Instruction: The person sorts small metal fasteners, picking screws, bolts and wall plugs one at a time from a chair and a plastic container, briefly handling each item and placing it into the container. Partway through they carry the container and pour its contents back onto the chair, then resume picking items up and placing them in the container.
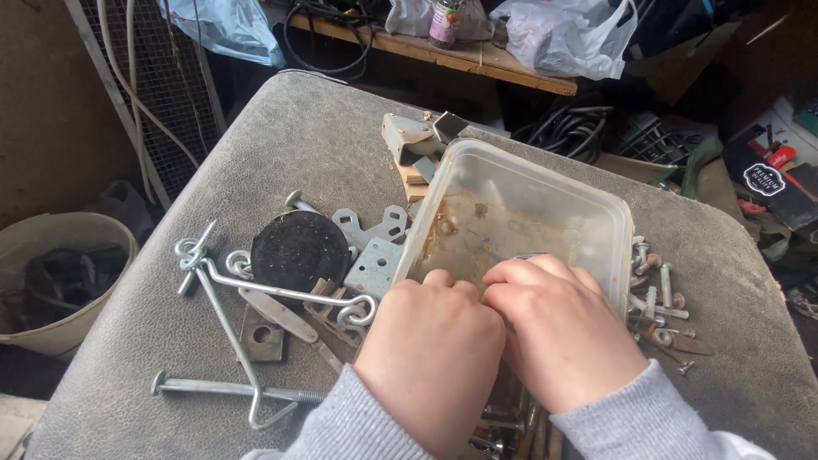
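My left hand (434,341) and right hand (562,328) are side by side at the near rim of the clear plastic tub (520,213), fingers curled over; whether either grip pinches anything I cannot tell. The tub looks nearly emptied, only rusty grit on its floor. Left of my grip lie long hook bolts (247,341), a black disc (298,249) and flat brackets (373,247); right of it, small bolts (660,294). All sits on a grey tabletop (281,128). Farther out: a bucket (60,273), a wooden shelf (460,55), plastic bags (562,34).
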